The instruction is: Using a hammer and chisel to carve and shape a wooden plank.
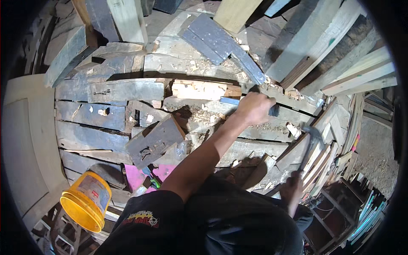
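two bare hands are at work, well apart, over worn boards (91, 137). the right hand (291, 187) is wrapped round the handle of a hammer (307, 148), over on the right side; the hammer's long axis runs away from the person, leaning a little rightward, head at the far end. the left hand (256, 108) has its fingers curled round a dark thing (274, 111), mostly hidden, so i cannot tell which way that points. a blue strip (229, 100) shows left of the knuckles, near a pale wood block (199, 90) lying lengthwise left to right.
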The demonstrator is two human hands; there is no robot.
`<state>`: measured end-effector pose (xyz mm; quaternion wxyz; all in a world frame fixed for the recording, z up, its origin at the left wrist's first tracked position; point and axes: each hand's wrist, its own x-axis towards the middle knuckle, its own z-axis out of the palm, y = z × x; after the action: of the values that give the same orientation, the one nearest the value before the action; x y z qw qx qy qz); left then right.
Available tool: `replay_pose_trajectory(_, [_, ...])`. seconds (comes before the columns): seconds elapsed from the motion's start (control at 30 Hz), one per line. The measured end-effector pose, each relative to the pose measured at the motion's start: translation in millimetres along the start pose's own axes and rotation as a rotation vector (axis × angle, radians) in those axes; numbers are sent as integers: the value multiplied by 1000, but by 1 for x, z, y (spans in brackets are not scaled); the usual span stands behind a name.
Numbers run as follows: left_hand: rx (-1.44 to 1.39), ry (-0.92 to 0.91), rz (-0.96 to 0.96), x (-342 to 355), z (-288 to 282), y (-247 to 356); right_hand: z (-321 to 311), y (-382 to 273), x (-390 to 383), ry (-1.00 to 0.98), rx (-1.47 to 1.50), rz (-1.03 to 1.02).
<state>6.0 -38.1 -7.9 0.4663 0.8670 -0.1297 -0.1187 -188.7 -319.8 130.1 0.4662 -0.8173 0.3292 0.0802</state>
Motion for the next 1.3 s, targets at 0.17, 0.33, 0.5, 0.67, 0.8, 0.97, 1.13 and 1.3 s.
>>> replay_pose_trajectory(0.17, [12, 19, 15, 0, 3, -3, -32, -46, 22, 210, 521, -58])
replay_pose_trajectory(0.33, [57, -74, -43, -1, -3, 1, 48, 12, 8, 233, -629, -637])
replay_pose_trajectory(0.5, [88, -57, -18, -5, -6, 1, 42, 15, -4, -60, -326, -120])
replay_pose_trajectory(0.67, [72, -10, 1, -8, -3, -1, -31, -49, -27, -3, 399, 247])
replay_pose_trajectory(0.8, [-181, 386, 175, -20, -19, -5, -76, -86, -60, 165, 196, 162])
replay_pose_trajectory(0.97, [-524, 471, 298, -68, -53, -21, -114, -105, -101, 161, 201, -58])
replay_pose_trajectory(1.13, [-577, 485, 304, -113, -64, -25, -138, -127, -129, 111, 57, 5])
replay_pose_trajectory(1.3, [-1227, 1031, 29, -151, -148, -54, -152, -157, -163, 52, -10, 75])
